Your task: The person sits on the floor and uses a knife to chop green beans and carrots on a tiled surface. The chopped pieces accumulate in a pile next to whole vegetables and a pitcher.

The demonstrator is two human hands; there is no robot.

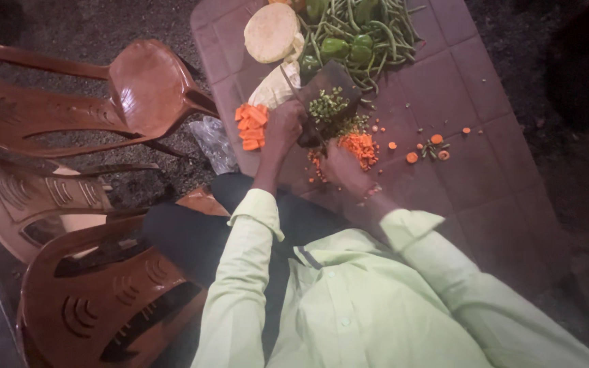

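My left hand [284, 129] grips the handle of a dark, broad cleaver [332, 85], whose flat blade carries chopped green bits [327, 104]. Just below it, my right hand [342, 167] rests with curled fingers on the brown plastic table [485, 95], against a pile of finely chopped carrot [360, 146]; whether it holds anything is hidden. Orange carrot sticks [252, 126] lie to the left of my left hand. Both arms wear light green sleeves.
At the table's far end lie long green beans and green peppers [366, 31], a round white vegetable slice [270, 31] and a pale wedge [273, 88]. Carrot rounds [436, 146] are scattered at right. Stacked brown plastic chairs [103, 95] and a clear bag [213, 142] are at left.
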